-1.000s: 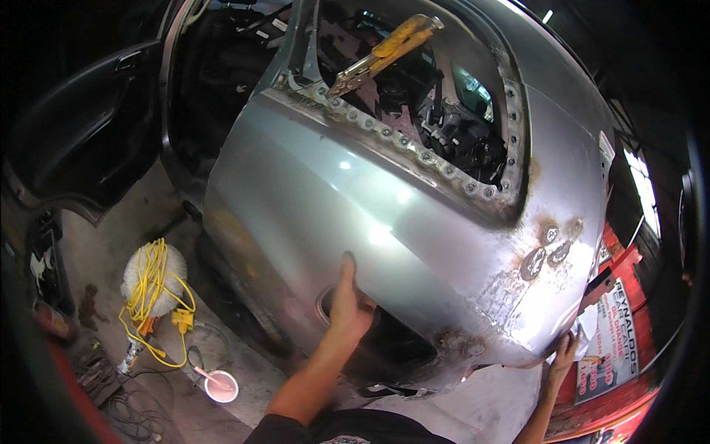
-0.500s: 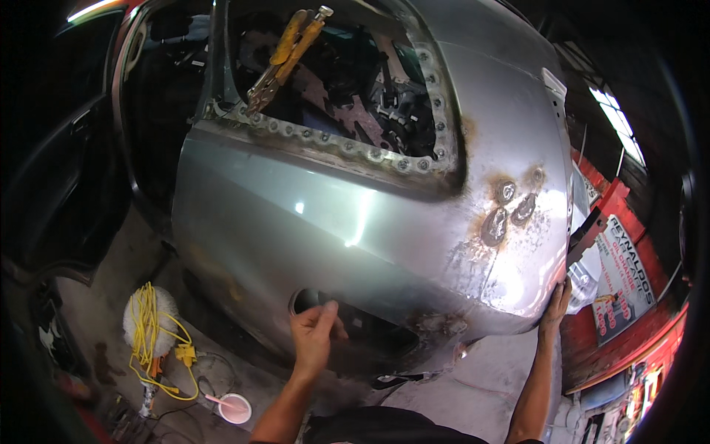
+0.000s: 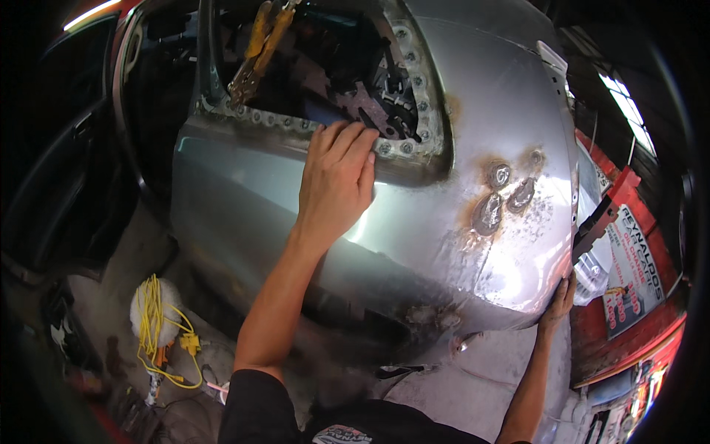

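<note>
Silver metal filled the middle of the frame as one large car panel (image 3: 414,229), and two bare hands met it. One left hand (image 3: 336,174) lay at upper centre, its four fingers close together and bent over the lower edge of one window frame (image 3: 418,81); the spread was narrow, though whether it gripped the edge I could not tell. One right hand (image 3: 558,303) touched the panel's edge at lower right, its fingers pointing up; its underside was hidden, so its grip could not be told either.

One pair of yellow-handled pliers (image 3: 257,44) stood tilted at the frame's lower left corner, near the top of the picture. Round marks ran along the frame, too many of them covered by the left hand for a full count. Right of centre, four rust-edged spots showed on the panel: three large and one small (image 3: 536,157).

At lower left, one yellow cord (image 3: 151,311) lay looped over one white fluffy pad (image 3: 170,300), with one yellow plug (image 3: 190,342) just beside it. One dark car door (image 3: 59,170) stood at the left, and one printed board (image 3: 634,274) leaned at the right.
</note>
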`<action>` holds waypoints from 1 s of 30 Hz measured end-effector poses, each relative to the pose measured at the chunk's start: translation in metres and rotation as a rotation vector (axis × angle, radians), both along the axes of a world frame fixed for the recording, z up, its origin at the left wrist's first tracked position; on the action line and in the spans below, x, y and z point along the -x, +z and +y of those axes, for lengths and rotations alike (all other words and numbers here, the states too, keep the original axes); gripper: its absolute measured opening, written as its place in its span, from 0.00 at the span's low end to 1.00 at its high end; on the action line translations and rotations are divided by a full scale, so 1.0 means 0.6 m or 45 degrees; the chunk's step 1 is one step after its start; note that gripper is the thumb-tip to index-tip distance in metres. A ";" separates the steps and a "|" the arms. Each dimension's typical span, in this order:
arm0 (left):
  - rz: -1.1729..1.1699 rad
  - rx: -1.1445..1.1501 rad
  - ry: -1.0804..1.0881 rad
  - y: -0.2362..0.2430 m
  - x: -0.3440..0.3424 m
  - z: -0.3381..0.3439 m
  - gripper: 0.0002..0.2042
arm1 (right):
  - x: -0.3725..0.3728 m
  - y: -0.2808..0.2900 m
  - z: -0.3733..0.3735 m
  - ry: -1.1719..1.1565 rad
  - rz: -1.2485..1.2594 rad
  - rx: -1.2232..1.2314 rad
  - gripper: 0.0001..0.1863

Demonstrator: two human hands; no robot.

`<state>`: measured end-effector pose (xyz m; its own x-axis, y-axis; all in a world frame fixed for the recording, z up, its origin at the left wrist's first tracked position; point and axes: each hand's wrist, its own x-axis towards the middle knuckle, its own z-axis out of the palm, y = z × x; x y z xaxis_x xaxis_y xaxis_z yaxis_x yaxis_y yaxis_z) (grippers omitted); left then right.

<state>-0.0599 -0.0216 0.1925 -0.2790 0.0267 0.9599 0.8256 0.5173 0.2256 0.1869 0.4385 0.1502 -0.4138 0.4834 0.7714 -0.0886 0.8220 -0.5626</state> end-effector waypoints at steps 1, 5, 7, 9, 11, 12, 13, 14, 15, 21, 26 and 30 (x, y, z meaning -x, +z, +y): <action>0.003 -0.002 0.018 -0.002 -0.001 0.002 0.14 | -0.001 -0.004 0.004 0.033 0.007 0.034 0.35; 0.009 -0.006 0.007 -0.004 0.004 0.003 0.13 | -0.004 -0.005 0.007 0.046 0.023 0.053 0.35; 0.016 -0.013 0.012 -0.004 0.003 0.002 0.13 | -0.003 -0.005 0.002 0.014 0.003 0.053 0.35; -0.014 0.000 0.017 0.001 0.000 0.003 0.13 | -0.008 -0.011 0.023 -0.036 0.002 -0.062 0.34; -0.011 0.010 0.030 0.008 -0.004 0.004 0.13 | -0.008 -0.009 0.029 -0.062 0.016 -0.109 0.34; -0.014 0.018 0.039 0.007 -0.005 0.003 0.13 | -0.009 -0.007 0.015 -0.062 0.010 -0.095 0.34; -0.018 0.025 0.048 0.006 -0.006 0.002 0.13 | -0.008 -0.006 0.009 -0.062 0.003 -0.083 0.34; -0.042 0.033 0.032 0.005 -0.008 0.002 0.13 | -0.011 -0.008 0.010 -0.069 -0.003 -0.075 0.34; -0.040 0.030 0.034 0.007 -0.008 0.001 0.13 | -0.013 -0.011 0.012 -0.076 -0.009 -0.068 0.34; -0.037 0.019 0.082 0.011 -0.006 0.011 0.12 | -0.012 0.004 -0.009 -0.114 -0.029 -0.083 0.34; -0.318 -0.405 -0.328 0.109 0.025 0.049 0.13 | -0.020 0.009 -0.018 -0.204 -0.006 -0.102 0.34; -0.837 -1.040 -1.173 0.220 0.071 0.065 0.13 | -0.004 -0.002 -0.020 -0.153 0.009 -0.076 0.34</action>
